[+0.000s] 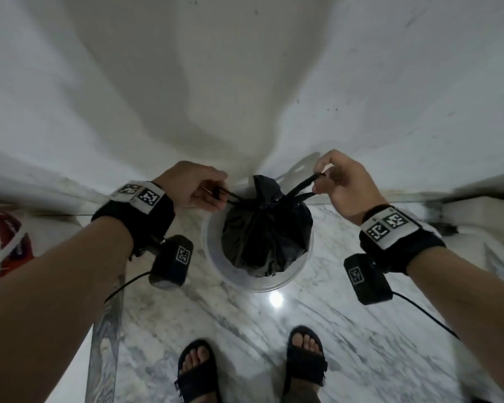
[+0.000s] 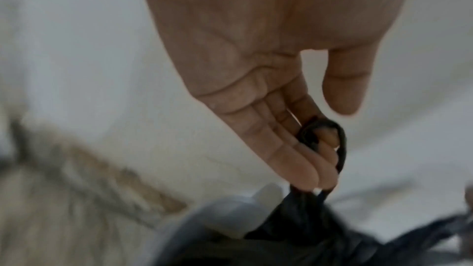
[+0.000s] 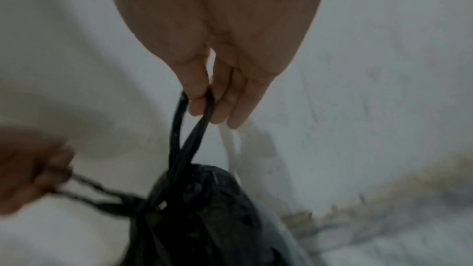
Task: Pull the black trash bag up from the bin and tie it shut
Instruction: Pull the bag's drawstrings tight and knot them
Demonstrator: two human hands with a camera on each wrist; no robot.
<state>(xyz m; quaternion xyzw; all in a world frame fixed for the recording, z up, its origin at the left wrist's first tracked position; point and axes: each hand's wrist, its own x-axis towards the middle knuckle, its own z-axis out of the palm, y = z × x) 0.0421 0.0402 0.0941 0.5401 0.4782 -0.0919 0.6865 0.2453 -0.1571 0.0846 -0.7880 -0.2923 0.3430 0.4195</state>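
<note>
I see the black trash bag (image 1: 266, 228) standing in the round white bin (image 1: 213, 257) on the marble floor (image 1: 361, 330), in the corner where the white walls (image 1: 245, 68) meet. Its mouth is gathered into a tight neck at the top, and the body of the bag rises above the rim of the bin. From the neck two black drawstring loops go out, one to each side. My left hand (image 1: 197, 186) holds the left loop (image 1: 230, 197): in the left wrist view the fingers (image 2: 302, 171) are curled and the loop (image 2: 340, 149) is wound around their tips, while the thumb stands a little apart. My right hand (image 1: 342, 183) holds the right loop (image 1: 300, 189) up and away from the bag; in the right wrist view the thumb (image 3: 197, 88) passes through the loop (image 3: 179, 128) and presses it against the fingers, so this is a pinch on the string. Both strings are stretched straight between the hands and the neck of the bag. I cannot tell if a knot is already made at the neck. On both wrists I wear black bands with printed markers, and a small black camera hangs under each one with a cable. Below, my two feet in black sandals (image 1: 306, 362) stand on the floor near the bin. At the far left edge there is something red and white (image 1: 3, 242), too blurred to name.
</note>
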